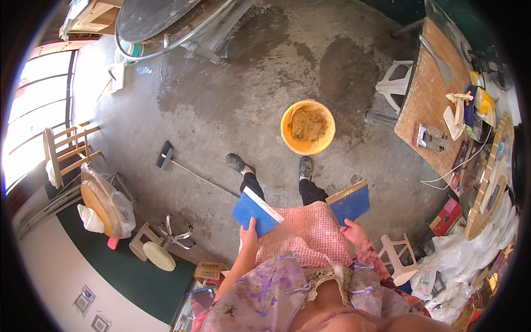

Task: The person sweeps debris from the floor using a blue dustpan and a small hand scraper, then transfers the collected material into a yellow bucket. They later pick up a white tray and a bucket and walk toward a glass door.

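Observation:
My left hand [249, 233] grips a flat blue scraper-like board [254, 213] with a white strip along its upper edge; the thumb lies on its face. My right hand [354, 230] holds a second blue board [351, 203] by its lower corner, this one with a tan, stained edge. The boards are apart, on either side of a red-and-white checked apron [300, 232] over my lap. On the floor ahead stands a yellow bucket [286, 135], lined with clear plastic and holding a brownish-yellow lumpy mass [308, 124]. Neither hand touches the bucket.
A long-handled broom [203, 178] lies on the concrete floor at left. To the right stands a wooden-topped table [439, 83] bearing tools, near a beige plastic stool [398, 257]. A round dark table [153, 20] is at upper left, and a wooden stool [70, 145] lies sideways.

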The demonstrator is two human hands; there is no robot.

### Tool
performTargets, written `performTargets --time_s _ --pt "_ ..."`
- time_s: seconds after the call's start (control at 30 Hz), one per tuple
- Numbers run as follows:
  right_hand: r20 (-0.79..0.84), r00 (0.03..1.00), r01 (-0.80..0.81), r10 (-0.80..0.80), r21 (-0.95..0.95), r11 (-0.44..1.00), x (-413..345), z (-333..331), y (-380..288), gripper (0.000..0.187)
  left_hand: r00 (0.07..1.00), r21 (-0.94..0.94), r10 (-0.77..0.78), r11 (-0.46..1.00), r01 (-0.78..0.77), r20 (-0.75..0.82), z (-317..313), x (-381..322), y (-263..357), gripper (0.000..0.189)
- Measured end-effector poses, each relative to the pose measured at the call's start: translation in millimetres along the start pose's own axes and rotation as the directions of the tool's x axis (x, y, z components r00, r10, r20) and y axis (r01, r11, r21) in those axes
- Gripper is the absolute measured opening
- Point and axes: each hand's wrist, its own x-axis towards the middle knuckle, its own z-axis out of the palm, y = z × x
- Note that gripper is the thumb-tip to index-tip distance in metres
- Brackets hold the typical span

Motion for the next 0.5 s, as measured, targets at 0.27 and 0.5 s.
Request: performTargets --time_s 0.27,0.5 --pt "0.04 0.999 0.04 -0.034 -0.157 0.987 10.0 9.2 2.3 0.014 0.989 0.078 0.122 0.989 -0.128 0.083 11.9 6.3 -10.8 0.039" --pt "0.157 0.986 0.027 0.056 -0.477 0.878 27.6 94.9 -3.6 0.024 0.936 0.241 0.223 0.926 -0.291 0.272 52.4 -18.5 -17.9 0.05"
